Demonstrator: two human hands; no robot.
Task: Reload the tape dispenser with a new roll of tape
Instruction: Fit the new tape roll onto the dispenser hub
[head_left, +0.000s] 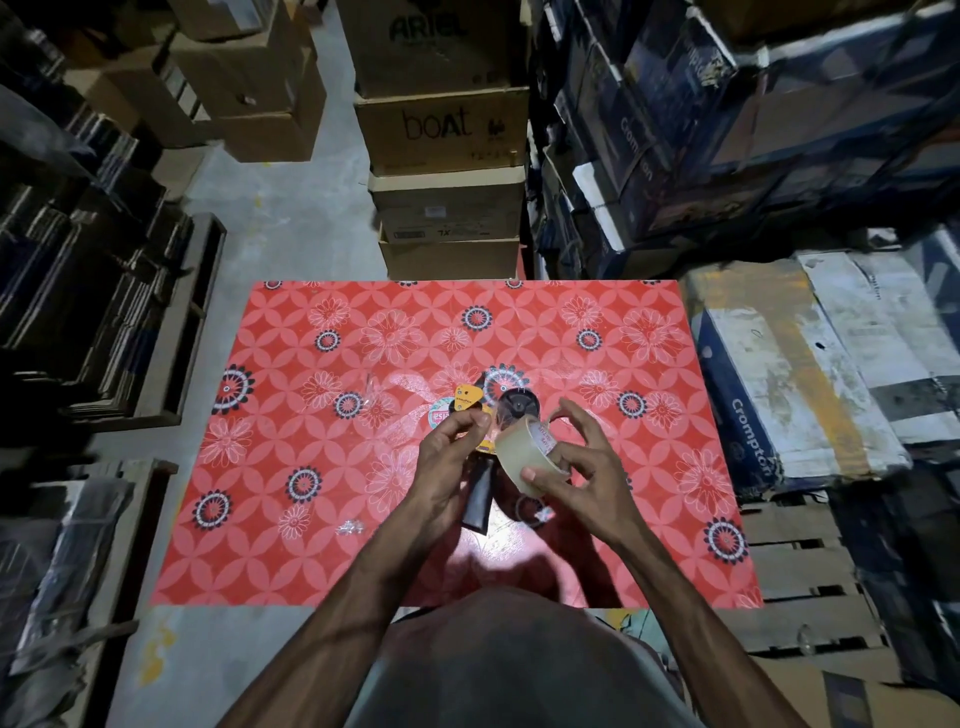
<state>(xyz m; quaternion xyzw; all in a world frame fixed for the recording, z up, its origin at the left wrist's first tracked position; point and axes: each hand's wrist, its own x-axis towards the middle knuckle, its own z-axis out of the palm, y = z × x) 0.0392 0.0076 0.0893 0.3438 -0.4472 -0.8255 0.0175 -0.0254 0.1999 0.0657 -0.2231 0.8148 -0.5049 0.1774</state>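
Over a red table (597, 322) with a white and black flower pattern, the person holds both hands raised above the middle of the top. The right hand (582, 462) grips a new roll of clear, pale-brown packing tape (524, 457) with a white, red-printed core; the thumb presses its outer face and the fingers curl around the far rim. The left hand (447, 462) pinches something at the roll's left edge between thumb and forefinger (most likely the free end of the tape, though it is too clear to make out).

Just below and behind the hands lies the yellow and black hand-held tape dispenser (480, 415), resting on the table: its yellow head points away, its black round hub (518, 407) is bare, and its black handle (478, 501) points toward the person. Stacked brown cardboard boxes (441, 130) stand beyond the table's far edge.
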